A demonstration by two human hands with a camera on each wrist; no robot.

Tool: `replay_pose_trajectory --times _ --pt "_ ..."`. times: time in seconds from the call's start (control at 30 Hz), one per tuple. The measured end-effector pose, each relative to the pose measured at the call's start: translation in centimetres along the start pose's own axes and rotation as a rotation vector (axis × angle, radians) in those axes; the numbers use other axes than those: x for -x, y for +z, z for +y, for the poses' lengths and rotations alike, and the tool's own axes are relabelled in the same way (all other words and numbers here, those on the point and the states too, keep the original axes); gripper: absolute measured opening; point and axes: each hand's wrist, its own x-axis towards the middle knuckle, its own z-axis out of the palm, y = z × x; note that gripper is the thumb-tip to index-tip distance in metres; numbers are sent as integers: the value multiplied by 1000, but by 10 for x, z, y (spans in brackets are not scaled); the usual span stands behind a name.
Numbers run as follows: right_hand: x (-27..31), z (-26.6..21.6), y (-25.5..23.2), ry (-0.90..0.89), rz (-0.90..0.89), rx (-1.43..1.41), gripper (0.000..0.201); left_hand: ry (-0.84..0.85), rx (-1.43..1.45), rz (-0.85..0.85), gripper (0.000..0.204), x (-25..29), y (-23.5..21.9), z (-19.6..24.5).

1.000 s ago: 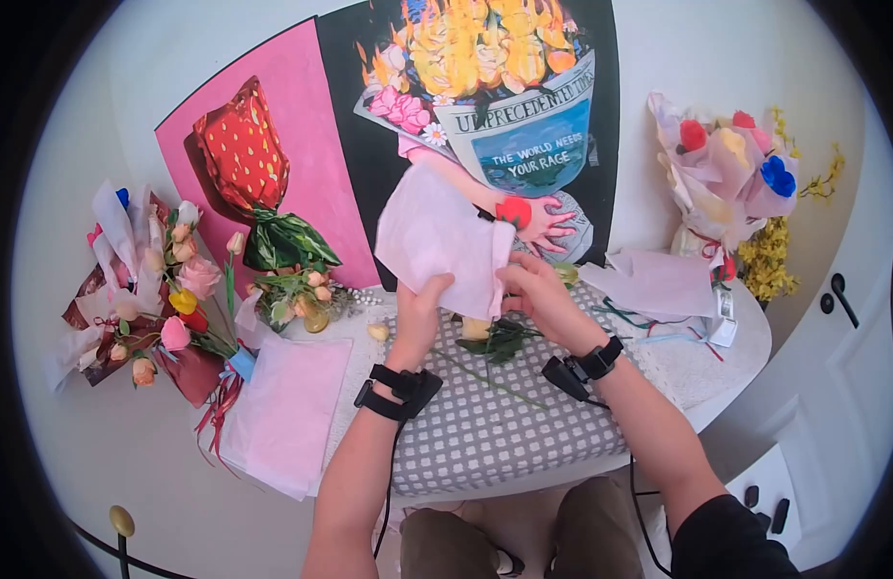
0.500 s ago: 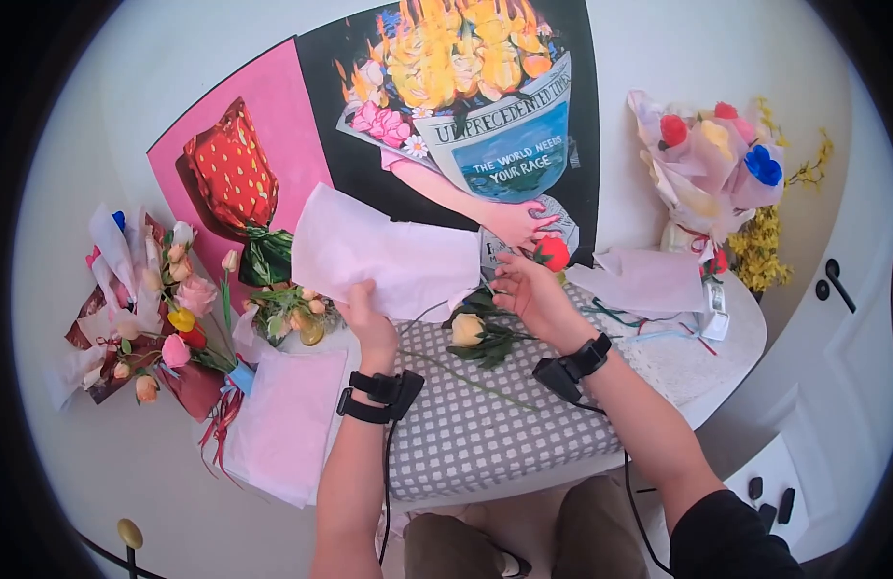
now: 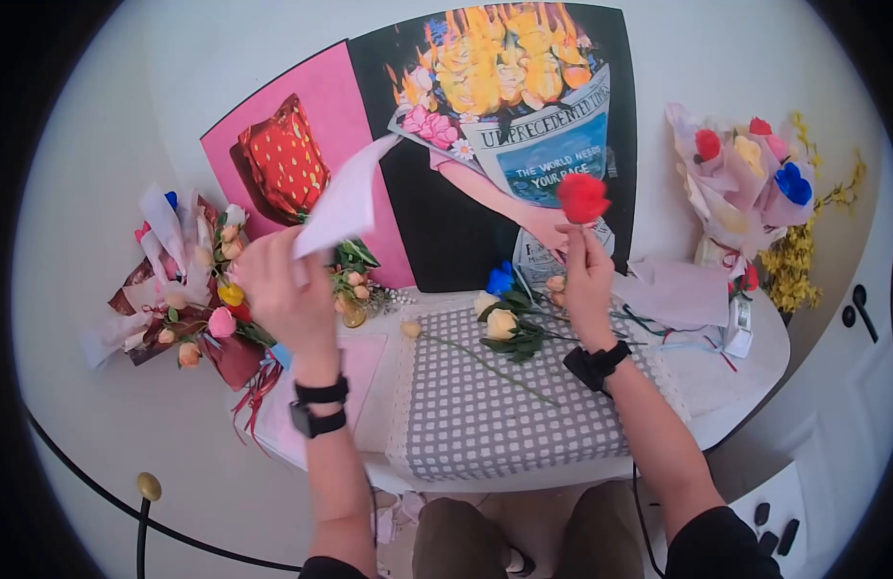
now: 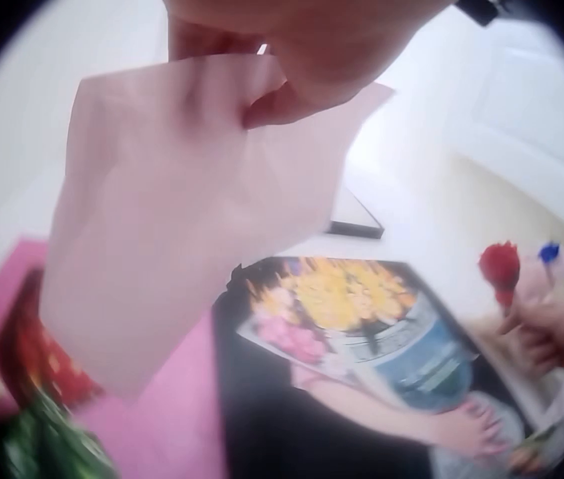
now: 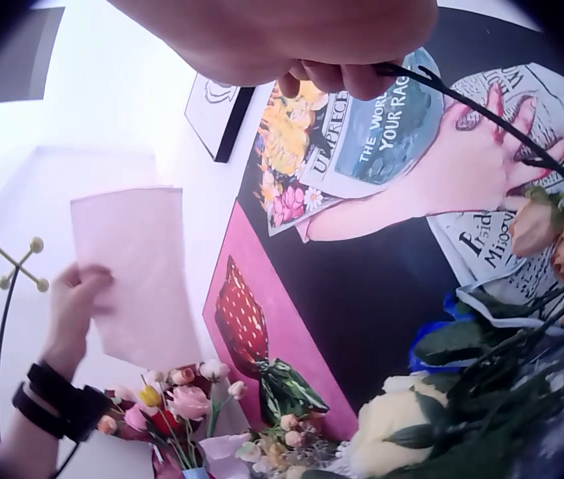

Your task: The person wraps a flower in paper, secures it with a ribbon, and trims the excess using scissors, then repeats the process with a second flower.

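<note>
My left hand [image 3: 292, 299], raised at the left, pinches a pale pink sheet of wrapping paper [image 3: 345, 207] by its edge. The left wrist view shows the sheet hanging [image 4: 162, 200] from thumb and fingers. With my right hand [image 3: 589, 280] I pinch a red rose [image 3: 583, 198] just under its bloom, held upright above the table. Its dark stem [image 5: 462, 100] trails below the fingers in the right wrist view. Below that hand lie cream roses [image 3: 501, 324], a blue flower [image 3: 502, 279] and peach blooms [image 3: 558, 285] with leafy stems.
A grey checked cloth [image 3: 524, 425] covers the table's middle, with a long-stemmed cream bud [image 3: 411, 329] on it. More pink paper [image 3: 369, 357] lies at left beside wrapped bouquets [image 3: 167, 280]. Another bouquet [image 3: 731, 183], folded paper [image 3: 678, 289] and a small white box [image 3: 739, 326] are at right.
Both hands held the paper at first; my right hand let go of it and now lifts the red rose higher. My left hand swung the paper up and left, uncovering the flowers on the table.
</note>
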Motion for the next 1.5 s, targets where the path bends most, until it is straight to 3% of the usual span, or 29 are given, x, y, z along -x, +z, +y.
replay_pose_trajectory --times 0.03,0.07,0.13,0.2,0.27,0.33,0.4,0.43,0.5,0.53,0.6,0.67,0.83,0.9,1.0,1.03,1.1,1.27,1.4,1.5 --pt "-1 2 3 -154 12 100 29 44 -58 18 36 -6 -16 -5" --pt "-1 -1 3 -154 21 96 29 90 -114 38 42 -9 -30 -10" --pt "1 -9 0 10 -32 191 23 137 -215 -5 50 -1 -54 -17" --pt "3 -21 -3 -7 -58 220 21 148 -322 -165 44 22 -66 -25" --pt "5 -25 -4 -27 -83 252 20 38 -353 -546 35 66 -67 -36" --pt "5 -21 -1 -294 -107 257 14 -78 -241 -909 27 113 -66 -51" --pt "3 -20 -2 -350 -181 380 14 -233 -12 -1140 27 172 -67 -75" --pt "2 -19 -3 -403 -256 506 16 -233 -9 -1139 27 168 -69 -69" --pt "5 -3 -3 -424 -273 576 19 -243 -200 -1517 39 153 -71 -50" --pt "8 10 -6 -441 -289 643 22 -235 -187 -1514 39 149 -69 -47" --pt "18 44 -15 -428 -335 760 20 -232 -107 -1290 41 140 -65 -41" --pt "30 63 -24 -225 -596 1033 16 -221 0 -1205 41 121 -55 -25" --pt "24 59 -21 -341 -547 1059 12 -152 362 -1042 36 72 -5 37" --pt "23 55 -21 -367 -514 1061 11 -192 698 -1177 29 59 20 66" --pt "23 52 -21 -297 -534 967 13 -144 968 -1048 25 81 81 101" --pt "23 52 -23 -233 -588 972 14 -143 981 -1035 25 95 100 103" --pt "23 55 -25 -151 -617 1029 14 134 776 -1069 29 125 127 102" --pt "14 44 -25 -46 -647 1031 21 150 742 -990 23 148 138 97" --pt "-9 29 -23 -90 -233 681 11 140 747 -962 25 166 134 95" --pt "-38 -13 -39 -158 -59 763 17 175 729 -924 33 162 128 100"
